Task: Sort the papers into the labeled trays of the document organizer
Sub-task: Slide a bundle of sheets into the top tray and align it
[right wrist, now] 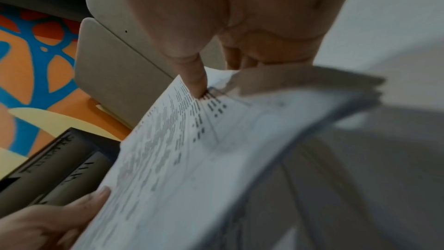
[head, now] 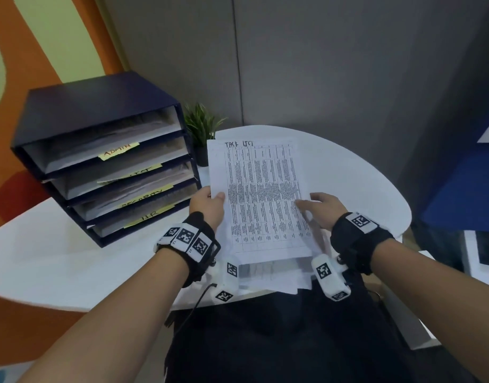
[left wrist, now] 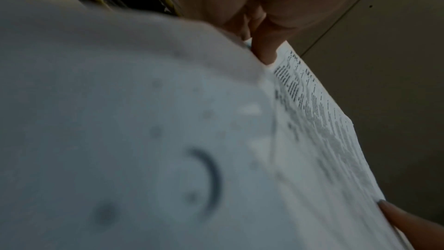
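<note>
A printed sheet (head: pixel 261 194) with a table and a handwritten heading is held up over the white table (head: pixel 356 172). My left hand (head: pixel 209 203) pinches its left edge, thumb (left wrist: pixel 264 49) on top. At the right edge my right hand (head: pixel 318 207) grips it, thumb (right wrist: pixel 194 79) pressing on the print and fingers underneath. More papers (head: pixel 268 275) lie in a stack below the sheet at the table's near edge. To the left stands the dark blue organizer (head: pixel 99 106) with trays tagged ADMIN (head: pixel 117 152), SECURITY (head: pixel 144 199) and HR (head: pixel 149 217); one label is partly hidden.
A small potted plant (head: pixel 202 131) stands just right of the organizer, behind the sheet's top left corner. Grey wall panels rise behind the table, and a blue block (head: pixel 464 186) sits to the right. The organizer's trays hold several sheets.
</note>
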Action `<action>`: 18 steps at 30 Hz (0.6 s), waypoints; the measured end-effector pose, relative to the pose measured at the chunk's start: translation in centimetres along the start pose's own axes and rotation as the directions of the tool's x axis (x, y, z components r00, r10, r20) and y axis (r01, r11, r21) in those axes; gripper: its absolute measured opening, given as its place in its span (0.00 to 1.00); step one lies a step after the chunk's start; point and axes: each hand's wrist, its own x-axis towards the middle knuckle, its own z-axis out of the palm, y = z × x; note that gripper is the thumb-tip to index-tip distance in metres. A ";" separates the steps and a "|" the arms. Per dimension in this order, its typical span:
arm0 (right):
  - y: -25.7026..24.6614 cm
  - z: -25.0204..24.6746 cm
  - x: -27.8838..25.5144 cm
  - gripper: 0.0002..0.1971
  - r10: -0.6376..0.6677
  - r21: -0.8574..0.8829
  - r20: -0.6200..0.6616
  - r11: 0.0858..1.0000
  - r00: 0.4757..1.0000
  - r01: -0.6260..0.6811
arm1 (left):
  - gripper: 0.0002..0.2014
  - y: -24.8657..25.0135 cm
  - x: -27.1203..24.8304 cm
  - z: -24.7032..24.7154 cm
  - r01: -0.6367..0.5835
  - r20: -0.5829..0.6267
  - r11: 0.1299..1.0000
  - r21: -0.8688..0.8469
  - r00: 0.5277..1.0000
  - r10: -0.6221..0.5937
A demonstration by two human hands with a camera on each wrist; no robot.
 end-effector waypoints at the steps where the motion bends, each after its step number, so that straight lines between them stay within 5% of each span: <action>1: -0.5 0.2 -0.3 0.22 -0.015 0.018 0.012 1.000 1.000 0.015 | 0.11 0.1 0.2 -0.4 -0.009 -0.013 1.000 -0.015 1.000 0.009; 6: -2.7 2.5 -2.6 0.08 -0.070 0.259 0.085 0.965 0.994 0.046 | 0.08 1.6 0.6 -2.5 -0.013 -0.040 0.997 -0.080 0.999 0.010; 10: -4.9 5.4 -4.5 0.18 -0.206 0.237 0.097 0.955 0.974 0.178 | 0.16 2.8 1.8 -6.0 0.039 -0.135 0.986 -0.160 0.989 -0.060; 12: -5.9 6.5 -5.1 0.21 -0.238 0.274 0.111 0.940 0.965 0.201 | 0.12 2.9 1.9 -8.3 0.040 -0.169 0.990 -0.138 0.984 -0.063; 18: -7.1 7.5 -8.0 0.21 -0.260 0.260 0.147 0.941 0.955 0.216 | 0.15 3.3 1.6 -13.5 0.190 0.051 0.968 0.163 0.978 -0.201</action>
